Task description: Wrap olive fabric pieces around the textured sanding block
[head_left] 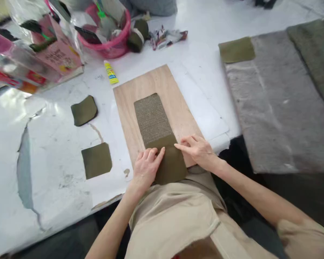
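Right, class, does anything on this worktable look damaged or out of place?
Yes: the white table covering looks torn. Toward the picture's left edge, a long, ragged-edged gap exposes grey-blue beneath, breaking up the white around it.

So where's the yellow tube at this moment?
In the head view, the yellow tube lies on the white table, upper left of centre, between the pink basket and the board's far left corner.

A workshop, judging by the torn table covering, wooden board and cut olive pieces.
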